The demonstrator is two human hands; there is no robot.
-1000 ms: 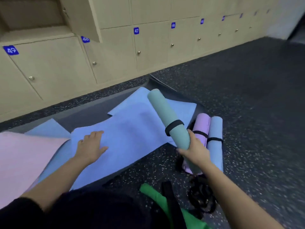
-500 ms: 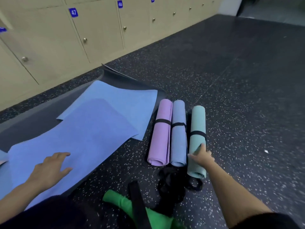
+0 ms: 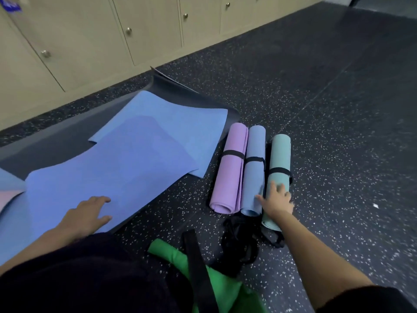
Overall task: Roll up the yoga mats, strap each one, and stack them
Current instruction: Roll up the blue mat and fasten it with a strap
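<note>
Right hand (image 3: 276,201) lies over the near end of the teal rolled foam mat (image 3: 279,154), fingers spread, thumb reaching onto the blue rolled mat (image 3: 253,177) just beside it; the hold is loose, not clenched. The teal roll is on the dark speckled floor (image 3: 338,132), rightmost of three side-by-side rolls, with the purple rolled mat (image 3: 229,175) leftmost. A black strap (image 3: 279,171) bands it. Left hand (image 3: 86,214) rests flat and relaxed on the unrolled blue mat (image 3: 117,175). The blue tag (image 3: 10,5) on a beige locker (image 3: 79,41) is too blurred to read.
</note>
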